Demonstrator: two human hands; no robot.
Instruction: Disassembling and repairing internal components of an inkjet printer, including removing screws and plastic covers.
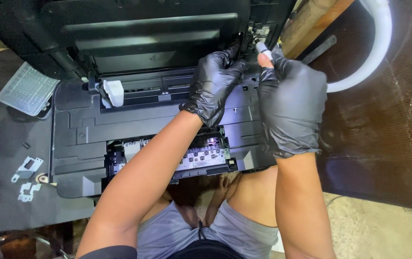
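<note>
An opened black printer (pixel 86 134) lies in front of me with its lid raised at the top. My left hand (pixel 215 81), in a black glove, rests on the printer's right rear part, fingers curled near the hinge. My right hand (pixel 290 100), also gloved with one torn fingertip, grips a thin tool with a light handle (pixel 262 48) whose tip reaches the hinge mechanism (pixel 256 32) at the printer's top right corner. The ink carriage area (pixel 201 156) shows below my wrists.
A clear plastic tray (pixel 27 89) lies at the left. Small white metal brackets (pixel 27 168) and a screw sit on the dark mat at the lower left. A white curved tube (pixel 376 45) and a wooden piece (pixel 307 21) are at the upper right.
</note>
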